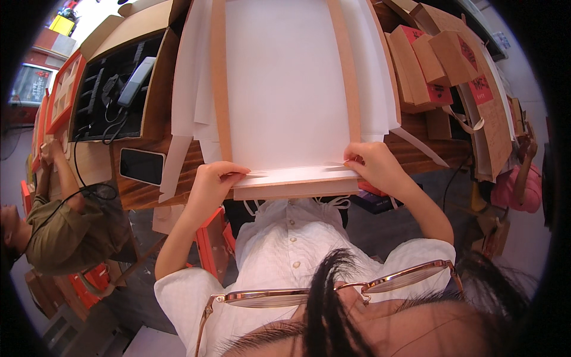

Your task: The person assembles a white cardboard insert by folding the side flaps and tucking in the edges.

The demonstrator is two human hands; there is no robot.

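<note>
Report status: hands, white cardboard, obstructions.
Left hand pinching left end of white cardboard flap; right hand, right end. Black rectangular phone left, not in the way.

My left hand (217, 181) and right hand (376, 166) pinch the near flap (300, 174) of a white cardboard sheet (285, 77). A phone (141, 166) lies to my left.

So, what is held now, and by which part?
The white cardboard piece: the left hand pinches its near flap at the left end, the right hand at the right end.

Left grip (215, 179) and right grip (375, 163) apart, both in pinches, elbows (166, 260) outward.
</note>
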